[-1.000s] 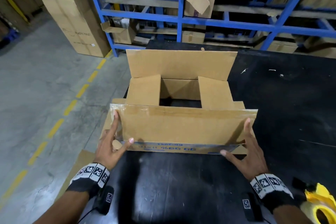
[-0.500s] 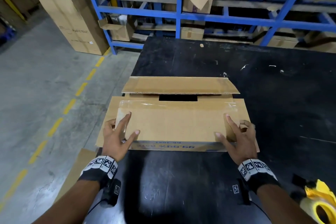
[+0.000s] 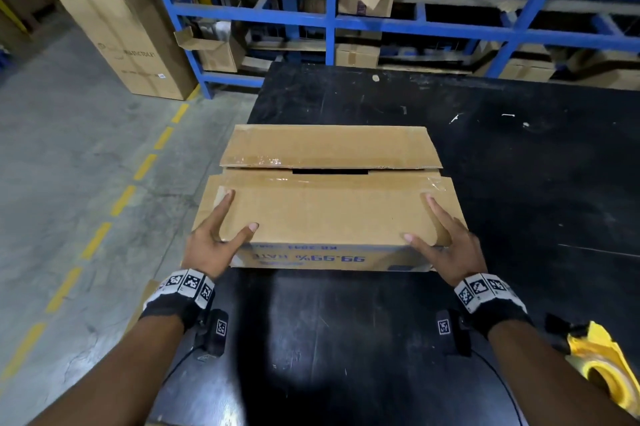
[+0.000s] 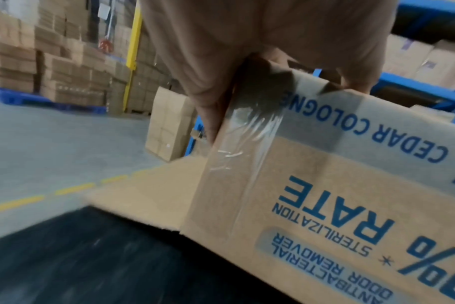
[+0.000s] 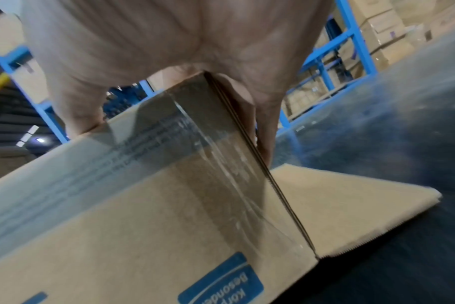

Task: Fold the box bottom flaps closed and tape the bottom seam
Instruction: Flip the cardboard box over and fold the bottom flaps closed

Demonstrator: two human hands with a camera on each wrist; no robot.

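A brown cardboard box (image 3: 329,218) with blue print lies on the black table (image 3: 346,339). Its near flap lies flat. The far flap (image 3: 329,145) is folded down too, with a thin dark gap (image 3: 329,171) at the seam. My left hand (image 3: 241,211) straddles the near left corner, index and thumb pressed flat on top, the other fingers down the end wall (image 4: 216,115). My right hand (image 3: 419,218) mirrors it at the near right corner (image 5: 262,131). Old clear tape (image 4: 247,127) wraps both corners. A yellow tape dispenser (image 3: 602,366) lies at the near right.
The box's lower flaps splay out on the table (image 4: 148,191) (image 5: 346,207). The table's left edge runs beside my left wrist, above grey floor with a yellow dashed line (image 3: 104,228). Blue racking (image 3: 332,20) and a tall carton (image 3: 121,27) stand behind.
The far flap swung from upright down to flat. The near flap came down onto the side flaps, and both hands shifted from its edges to press on the near corners.
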